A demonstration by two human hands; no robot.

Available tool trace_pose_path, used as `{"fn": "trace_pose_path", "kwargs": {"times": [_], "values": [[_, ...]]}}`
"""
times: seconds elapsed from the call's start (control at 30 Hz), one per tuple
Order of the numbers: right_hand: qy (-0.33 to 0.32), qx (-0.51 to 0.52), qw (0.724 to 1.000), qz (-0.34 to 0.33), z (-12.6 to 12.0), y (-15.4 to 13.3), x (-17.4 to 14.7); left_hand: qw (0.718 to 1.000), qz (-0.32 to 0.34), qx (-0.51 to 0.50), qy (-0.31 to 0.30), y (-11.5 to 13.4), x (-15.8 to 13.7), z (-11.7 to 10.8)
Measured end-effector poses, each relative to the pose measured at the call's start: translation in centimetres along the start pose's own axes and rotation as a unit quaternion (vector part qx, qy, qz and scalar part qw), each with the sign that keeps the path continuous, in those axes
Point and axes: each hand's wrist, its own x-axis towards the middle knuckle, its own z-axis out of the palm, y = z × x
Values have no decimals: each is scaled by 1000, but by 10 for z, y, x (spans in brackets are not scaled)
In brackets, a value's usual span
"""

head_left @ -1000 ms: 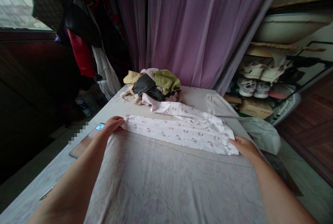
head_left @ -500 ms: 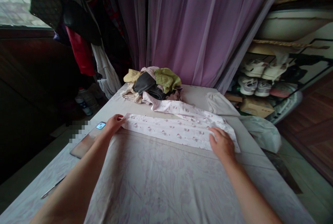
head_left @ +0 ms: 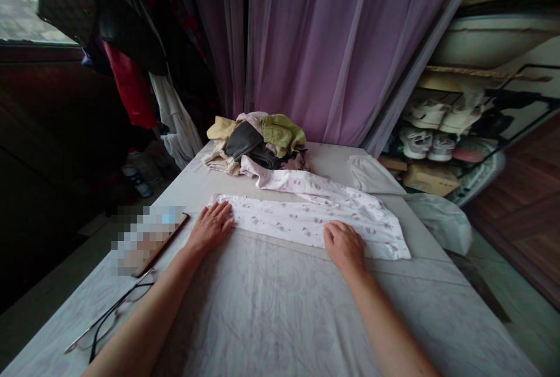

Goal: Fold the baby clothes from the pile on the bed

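Observation:
A pair of pale pink trousers with a small print lies across the table, one leg stretched flat in front and the other a bit rumpled behind it. My left hand rests palm down on the left end of the front leg, fingers extended and holding nothing. Farther right, my right hand lies on the near edge of the same leg. Its fingers are slightly bent, their tips partly out of sight, and no cloth appears pinched in them.
Behind the trousers sits a heap of clothes. A folded white cloth lies at the back right. To the left are a phone and eyeglasses. A purple curtain hangs behind; a shoe rack stands right.
My left hand has gone from gripping the leg's left end to lying flat on it. My right hand has slid left along the leg. The eyeglasses are now more exposed.

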Motion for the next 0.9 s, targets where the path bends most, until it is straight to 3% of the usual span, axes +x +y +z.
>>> {"fn": "trace_pose_path", "kwargs": {"times": [0.2,0.37,0.63,0.83,0.9], "values": [[-59,75,991,-97,-2,-68,42,1000,4,11,-15,1,1,-1],[-103,81,987,-89,10,-113,78,1000,13,-4,-3,-1,0,2],[-110,61,991,-49,21,-121,95,999,32,-25,25,-6,0,12],[-83,55,995,-14,30,-125,91,999,33,-10,13,-6,1,13],[-63,73,995,-31,32,-127,85,999,33,-8,4,-6,0,12]]}}
